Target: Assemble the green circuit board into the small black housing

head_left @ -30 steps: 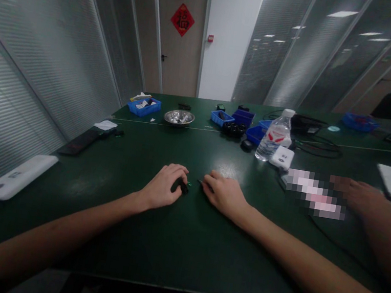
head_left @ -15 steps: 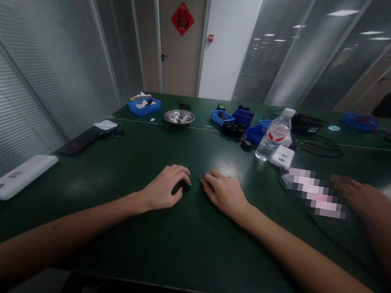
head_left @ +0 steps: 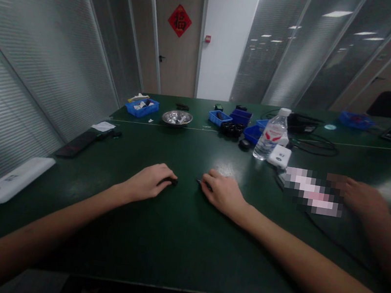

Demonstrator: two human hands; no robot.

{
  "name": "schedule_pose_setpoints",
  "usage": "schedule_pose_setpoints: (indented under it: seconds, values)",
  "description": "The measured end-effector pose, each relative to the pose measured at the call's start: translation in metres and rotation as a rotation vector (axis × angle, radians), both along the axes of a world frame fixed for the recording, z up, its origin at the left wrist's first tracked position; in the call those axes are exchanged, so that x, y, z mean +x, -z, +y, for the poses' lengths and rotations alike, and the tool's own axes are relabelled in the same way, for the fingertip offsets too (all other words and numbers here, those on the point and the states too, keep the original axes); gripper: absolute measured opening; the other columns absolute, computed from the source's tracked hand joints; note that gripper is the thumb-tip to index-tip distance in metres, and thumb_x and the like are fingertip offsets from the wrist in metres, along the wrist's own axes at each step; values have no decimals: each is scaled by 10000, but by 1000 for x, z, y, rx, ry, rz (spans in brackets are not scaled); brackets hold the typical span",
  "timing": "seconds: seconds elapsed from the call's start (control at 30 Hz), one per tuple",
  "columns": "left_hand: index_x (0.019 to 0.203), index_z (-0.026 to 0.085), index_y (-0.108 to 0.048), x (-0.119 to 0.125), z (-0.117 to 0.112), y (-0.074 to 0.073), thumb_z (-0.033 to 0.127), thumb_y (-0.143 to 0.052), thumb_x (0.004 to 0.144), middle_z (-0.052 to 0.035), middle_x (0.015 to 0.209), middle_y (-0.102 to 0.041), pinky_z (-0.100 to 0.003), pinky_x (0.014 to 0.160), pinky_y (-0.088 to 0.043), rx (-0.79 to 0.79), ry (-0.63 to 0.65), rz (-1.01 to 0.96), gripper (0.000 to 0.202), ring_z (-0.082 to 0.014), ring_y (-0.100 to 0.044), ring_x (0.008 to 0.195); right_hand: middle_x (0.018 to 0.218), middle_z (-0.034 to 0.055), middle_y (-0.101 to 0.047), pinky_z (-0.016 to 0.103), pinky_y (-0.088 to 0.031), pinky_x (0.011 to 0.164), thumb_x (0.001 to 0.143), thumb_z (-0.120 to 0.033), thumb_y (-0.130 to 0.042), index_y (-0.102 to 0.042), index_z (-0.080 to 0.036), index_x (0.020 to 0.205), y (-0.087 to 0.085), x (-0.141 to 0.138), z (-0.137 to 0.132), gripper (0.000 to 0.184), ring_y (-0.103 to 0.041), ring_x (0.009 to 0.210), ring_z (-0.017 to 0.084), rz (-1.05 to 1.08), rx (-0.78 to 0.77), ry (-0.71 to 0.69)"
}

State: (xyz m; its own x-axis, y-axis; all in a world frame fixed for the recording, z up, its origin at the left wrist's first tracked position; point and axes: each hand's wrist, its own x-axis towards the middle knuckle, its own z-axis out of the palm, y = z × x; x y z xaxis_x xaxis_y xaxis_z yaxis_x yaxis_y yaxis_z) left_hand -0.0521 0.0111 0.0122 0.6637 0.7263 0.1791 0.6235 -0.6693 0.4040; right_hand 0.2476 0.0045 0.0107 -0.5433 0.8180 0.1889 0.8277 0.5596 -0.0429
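My left hand (head_left: pixel 151 180) is above the green table (head_left: pixel 173 242), its thumb and fingers closed on a small black object (head_left: pixel 171 181). Most of that object hides in the grip, so its kind is unclear. A short gap away, my right hand (head_left: pixel 224 189) rests on the tabletop with curled fingers. From its fingertips pokes the point of a thin dark tool (head_left: pixel 199 181), pointing left toward the other hand. The rest of this tool is covered by the fingers.
Farther back stand a metal bowl (head_left: pixel 168 118), a blue basket (head_left: pixel 151 109) with small items and a water bottle (head_left: pixel 272 138). White power banks lie left (head_left: pixel 23 179) and right (head_left: pixel 278 155). Another person's hand (head_left: pixel 367 201) is at the right, by a blurred-out item.
My left hand has drawn left, away from my right hand, taking the small black object with it. My right hand stays nearly in place with the thin tool. The view has shifted slightly.
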Motion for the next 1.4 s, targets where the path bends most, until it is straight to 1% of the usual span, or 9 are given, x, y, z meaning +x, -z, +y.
schedule_pose_setpoints:
  seconds: [0.07,0.17,0.27,0.33,0.4,0.7,1.0,1.2,1.4]
  values:
    - [1316,255,-624,-39,14,3,296,-532,993,-61,1292,-655,-411,1014,-491,-25,-131,32,339,-232,-609,1168,1018,50,-621,281,-279,581,1060,-386,-405,-639,-205,1013,0,0,0,300,-560,690,124,4,-2,1]
    - [1321,250,-638,-112,39,8,366,-556,961,-68,1317,-663,-410,985,-498,-42,-411,38,388,-259,-627,1147,1018,50,-621,281,-290,587,1057,-382,-417,-645,-202,1023,0,0,0,292,-559,693,123,10,-8,1]
    - [1256,210,-697,-180,56,9,417,-618,899,-80,1177,-725,-375,913,-502,35,-631,85,420,-269,-670,1002,1016,50,-621,280,-302,592,1059,-386,-412,-646,-202,1022,-1,0,0,300,-564,697,125,17,-9,-2]
    - [1252,204,-708,-210,60,6,408,-627,889,-71,1146,-739,-339,881,-496,41,-744,143,424,-254,-675,955,1020,54,-622,277,-314,599,1064,-387,-403,-648,-202,1025,-1,0,0,309,-573,708,128,18,-10,-2]
    - [1269,184,-699,-227,59,2,371,-614,906,-62,1138,-744,-308,851,-489,26,-817,196,417,-231,-668,930,1028,61,-624,275,-327,609,1067,-386,-401,-651,-203,1039,-1,0,0,311,-584,723,132,15,-15,-3]
    - [1228,162,-719,-236,55,-6,269,-669,919,3,1162,-753,-227,830,-453,25,-846,233,331,-176,-652,968,1027,54,-625,279,-323,605,1064,-386,-405,-647,-208,1030,1,1,1,303,-584,720,136,11,-3,-3]
    - [1195,183,-745,-232,50,-7,256,-655,930,0,1204,-736,-262,916,-446,85,-845,221,290,-207,-638,1061,1031,60,-624,278,-328,608,1066,-383,-402,-649,-205,1034,-1,0,-1,307,-585,720,135,2,-10,2]
    - [1172,144,-746,-230,50,-8,244,-638,941,-13,1177,-746,-296,978,-442,105,-851,236,274,-216,-641,1071,1026,63,-623,269,-327,609,1066,-389,-395,-644,-204,1032,0,0,1,312,-575,711,137,12,-11,-9]
    - [1140,148,-761,-227,49,-9,238,-650,932,-7,1138,-760,-297,959,-462,118,-862,245,253,-216,-660,1047,1030,67,-622,268,-341,617,1065,-388,-399,-646,-198,1040,-2,0,0,313,-578,722,141,23,-15,-11]
